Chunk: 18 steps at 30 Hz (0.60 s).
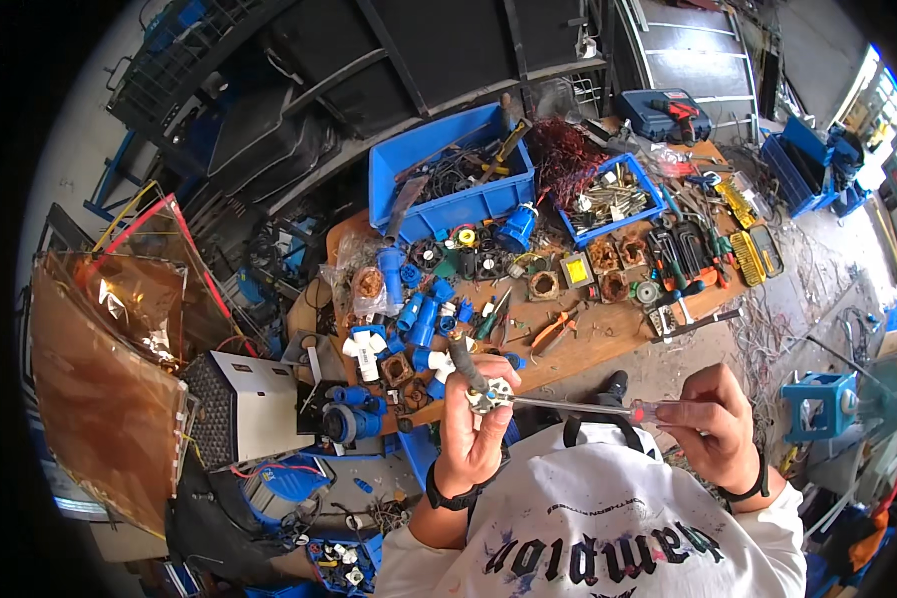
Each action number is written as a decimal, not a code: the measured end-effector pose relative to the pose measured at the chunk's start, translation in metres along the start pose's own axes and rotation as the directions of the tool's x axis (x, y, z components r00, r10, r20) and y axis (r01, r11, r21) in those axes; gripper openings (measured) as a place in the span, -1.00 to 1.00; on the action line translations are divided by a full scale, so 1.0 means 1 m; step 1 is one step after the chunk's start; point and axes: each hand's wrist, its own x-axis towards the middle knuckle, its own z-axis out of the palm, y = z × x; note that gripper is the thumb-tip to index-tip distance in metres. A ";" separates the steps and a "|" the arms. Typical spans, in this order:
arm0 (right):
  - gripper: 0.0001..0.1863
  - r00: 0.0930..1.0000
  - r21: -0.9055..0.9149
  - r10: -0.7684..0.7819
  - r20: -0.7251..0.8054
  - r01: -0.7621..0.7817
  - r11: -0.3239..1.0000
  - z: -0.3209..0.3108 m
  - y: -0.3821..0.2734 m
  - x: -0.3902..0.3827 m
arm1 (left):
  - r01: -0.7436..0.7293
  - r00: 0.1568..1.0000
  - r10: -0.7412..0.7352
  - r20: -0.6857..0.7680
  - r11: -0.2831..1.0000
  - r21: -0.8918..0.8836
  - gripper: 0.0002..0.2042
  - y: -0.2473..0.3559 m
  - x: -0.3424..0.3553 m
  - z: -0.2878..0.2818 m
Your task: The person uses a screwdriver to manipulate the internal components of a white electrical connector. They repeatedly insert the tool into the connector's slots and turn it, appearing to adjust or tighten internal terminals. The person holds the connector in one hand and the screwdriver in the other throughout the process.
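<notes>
My left hand (468, 439) is closed around a round white plug insert (490, 397) with metal contacts. A thick dark cable (463, 361) runs up and away from the insert. In my right hand (713, 424), fingertips pinch the red handle end of a screwdriver (573, 406). Its long metal shaft lies nearly level, and its tip meets the side of the plug insert. Whether the tip sits in a screw is too small to tell. Blue plug housings (424, 324) lie on the wooden table (568, 354) just beyond my left hand.
A large blue bin (448, 214) of cables and a smaller blue tray (613, 229) of metal pins stand at the back. Orange-handled pliers (553, 332), rusty square parts (543, 286) and several hand tools (688, 254) cover the table. A yellow bit case (747, 257) sits at the right.
</notes>
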 end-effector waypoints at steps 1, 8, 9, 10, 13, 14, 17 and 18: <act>-0.58 1.000 0.016 0.002 -0.005 -0.002 1.000 0.001 0.000 0.001 | 0.006 1.000 -0.006 -0.003 1.000 -0.015 -0.64 0.000 0.000 0.000; -0.56 0.961 0.136 0.217 0.170 -0.241 0.961 -0.002 0.003 -0.002 | -0.017 1.000 0.017 -0.004 1.000 -0.009 -0.64 -0.002 0.001 -0.001; -0.58 0.957 0.136 0.234 0.174 -0.259 0.956 -0.001 0.003 -0.003 | -0.018 1.000 0.017 -0.006 1.000 -0.011 -0.64 -0.002 0.001 -0.001; -0.60 0.958 0.146 0.233 0.168 -0.258 0.955 -0.001 0.001 -0.002 | -0.017 1.000 0.017 -0.008 1.000 -0.012 -0.64 -0.003 0.001 -0.001; -0.63 0.986 0.121 0.140 0.086 -0.150 0.981 0.001 -0.001 0.001 | -0.017 1.000 0.017 -0.001 1.000 -0.013 -0.64 -0.004 0.001 -0.002; -0.63 0.999 0.069 0.043 0.020 -0.044 0.997 0.004 0.005 0.002 | -0.017 1.000 0.017 0.001 1.000 -0.013 -0.64 -0.003 0.002 -0.002; -0.60 1.000 0.031 -0.007 0.025 0.006 0.999 0.004 0.005 0.005 | -0.017 1.000 0.017 -0.001 1.000 -0.013 -0.64 -0.001 0.003 -0.001; -0.60 0.998 0.041 0.019 0.058 -0.021 0.999 0.002 0.003 0.006 | -0.017 1.000 0.017 -0.004 1.000 -0.013 -0.64 -0.001 0.003 -0.002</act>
